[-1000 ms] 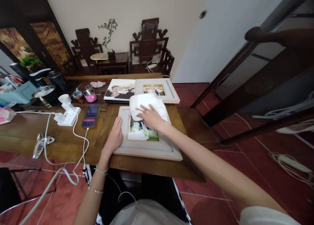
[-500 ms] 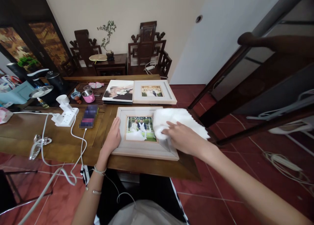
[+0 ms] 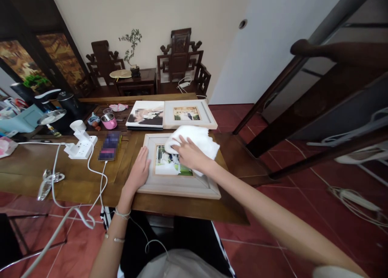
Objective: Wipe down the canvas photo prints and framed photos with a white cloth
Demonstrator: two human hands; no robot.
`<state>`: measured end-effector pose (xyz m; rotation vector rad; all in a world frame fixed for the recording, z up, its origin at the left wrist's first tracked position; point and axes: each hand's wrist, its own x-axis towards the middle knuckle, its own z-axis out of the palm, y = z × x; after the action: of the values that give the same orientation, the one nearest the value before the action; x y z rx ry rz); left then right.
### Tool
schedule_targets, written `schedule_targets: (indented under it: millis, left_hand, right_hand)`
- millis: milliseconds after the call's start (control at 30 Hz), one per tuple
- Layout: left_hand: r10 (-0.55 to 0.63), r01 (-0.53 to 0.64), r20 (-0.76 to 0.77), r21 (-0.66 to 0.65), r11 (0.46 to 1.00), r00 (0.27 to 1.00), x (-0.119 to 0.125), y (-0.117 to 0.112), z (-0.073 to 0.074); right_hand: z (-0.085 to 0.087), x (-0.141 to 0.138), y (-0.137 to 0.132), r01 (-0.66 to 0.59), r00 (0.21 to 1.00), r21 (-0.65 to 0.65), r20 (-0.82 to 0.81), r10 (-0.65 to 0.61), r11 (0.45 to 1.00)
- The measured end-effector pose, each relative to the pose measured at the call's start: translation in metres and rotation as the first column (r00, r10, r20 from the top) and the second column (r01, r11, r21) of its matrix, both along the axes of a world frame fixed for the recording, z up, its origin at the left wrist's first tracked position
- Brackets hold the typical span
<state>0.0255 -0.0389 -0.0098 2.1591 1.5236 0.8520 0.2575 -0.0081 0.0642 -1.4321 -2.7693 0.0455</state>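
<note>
A light wooden picture frame (image 3: 178, 191) with a photo (image 3: 163, 165) of two people in it lies flat near the table's front edge. My left hand (image 3: 141, 169) holds its left side, with the fingers along the edge. A white cloth (image 3: 200, 142) is bunched under my right hand (image 3: 189, 154), whose fingers press it onto the frame's upper middle. The cloth and hand hide the upper right of the photo and part of the frame's right side.
Behind lie a second framed photo (image 3: 207, 116) and a photo album (image 3: 145, 115). Leftward on the table are a phone (image 3: 109, 146), a white power strip (image 3: 83, 146) with cables, a pink cup (image 3: 109, 121) and a clear hair clip (image 3: 47, 185). A dark wooden chair (image 3: 266, 124) stands at right.
My right hand has slid the white cloth leftward and away from me, from the frame's right side onto the photo's upper part. My left hand stays on the frame's left edge.
</note>
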Motion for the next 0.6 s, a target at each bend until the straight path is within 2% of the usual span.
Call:
schedule_targets:
  millis: [133,267,367,500,600]
  left_hand:
    - [0.02,-0.02,0.009,-0.055,0.998,1.0,0.002,-0.003,0.008]
    - [0.023,-0.018,0.064,-0.074,0.997,0.998,0.005,-0.006,0.013]
    - [0.006,0.0,0.092,-0.069,0.998,0.996,0.007,-0.007,0.015]
    - [-0.027,0.033,0.099,-0.055,0.998,0.995,0.008,-0.009,0.018]
    - [-0.064,0.067,0.113,-0.021,0.998,0.991,0.007,-0.011,0.018]
  right_hand:
    - [-0.01,-0.041,0.033,-0.064,0.997,0.031,-0.043,0.065,0.997]
    - [-0.017,-0.064,0.04,-0.131,0.99,0.018,-0.04,0.132,0.991]
    - [-0.015,-0.062,0.023,-0.217,0.976,-0.021,-0.029,0.216,0.976]
    - [-0.006,-0.049,-0.016,-0.352,0.936,-0.104,-0.025,0.352,0.93]
    - [-0.004,-0.045,-0.031,-0.367,0.93,-0.127,-0.037,0.366,0.921]
